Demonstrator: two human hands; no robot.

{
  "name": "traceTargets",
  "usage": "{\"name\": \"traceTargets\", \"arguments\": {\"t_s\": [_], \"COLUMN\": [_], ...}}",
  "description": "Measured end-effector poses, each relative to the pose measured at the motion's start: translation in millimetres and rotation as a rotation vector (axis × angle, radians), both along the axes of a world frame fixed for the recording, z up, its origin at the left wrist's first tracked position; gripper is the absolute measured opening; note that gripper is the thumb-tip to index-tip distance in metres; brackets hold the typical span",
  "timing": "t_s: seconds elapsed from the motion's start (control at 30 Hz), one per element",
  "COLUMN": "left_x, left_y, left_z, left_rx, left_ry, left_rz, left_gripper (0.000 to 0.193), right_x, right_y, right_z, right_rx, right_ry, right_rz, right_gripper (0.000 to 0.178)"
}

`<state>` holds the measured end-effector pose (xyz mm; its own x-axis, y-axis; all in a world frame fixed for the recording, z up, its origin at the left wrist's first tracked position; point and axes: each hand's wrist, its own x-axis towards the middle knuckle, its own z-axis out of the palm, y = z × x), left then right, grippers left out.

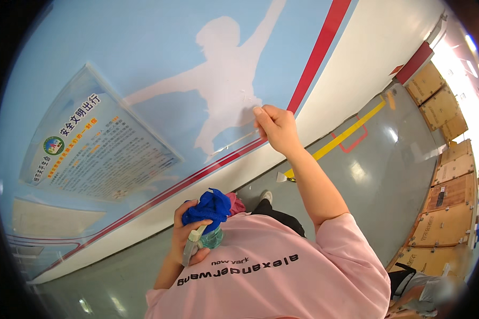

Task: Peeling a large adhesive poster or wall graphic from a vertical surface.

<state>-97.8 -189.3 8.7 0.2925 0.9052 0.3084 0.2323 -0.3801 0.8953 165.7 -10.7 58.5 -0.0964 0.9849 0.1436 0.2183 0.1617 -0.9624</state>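
Note:
My right hand is up against the light-blue wall panel, its fingers curled in and the thumb pressed on them. It touches the panel by the pale printed figure; whatever the fingertips may hold is hidden. Just below and left of that hand, a thin pale strip or streak runs along the panel. Held in front of my body, my left hand is closed round a spray bottle with clear greenish liquid. A bunched blue cloth is gripped in the same hand, above the bottle.
A clear sleeve with a printed notice is fixed to the wall at left. A scraper is on or above the grey floor, beside yellow tape. Pink cloth shows behind the blue one. Wooden crates and a person are at right.

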Motion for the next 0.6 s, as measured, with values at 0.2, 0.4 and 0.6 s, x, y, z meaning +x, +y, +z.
{"name": "traceTargets", "arguments": {"t_s": [0.2,0.4,0.6], "left_x": [-2.6,-6.0,-7.5], "left_y": [-8.6,-15.3,-7.9], "left_z": [-2.5,-9.3,-11.0], "left_rx": [-0.010,0.000,0.014], "left_ry": [-0.036,-0.016,-0.034], "left_rz": [0.079,0.147,0.123], "left_gripper": [0.046,0.046,0.045], "right_x": [-5.7,-13.1,-51.7], "right_y": [-13.7,34.1,51.7], "right_z": [-5.1,38.6,-10.5], "right_rx": [0.911,1.350,1.243], "right_ry": [-0.558,-0.281,-0.576], "right_rz": [-0.055,-0.394,-0.453], "right_gripper": [0.023,0.055,0.070]}}
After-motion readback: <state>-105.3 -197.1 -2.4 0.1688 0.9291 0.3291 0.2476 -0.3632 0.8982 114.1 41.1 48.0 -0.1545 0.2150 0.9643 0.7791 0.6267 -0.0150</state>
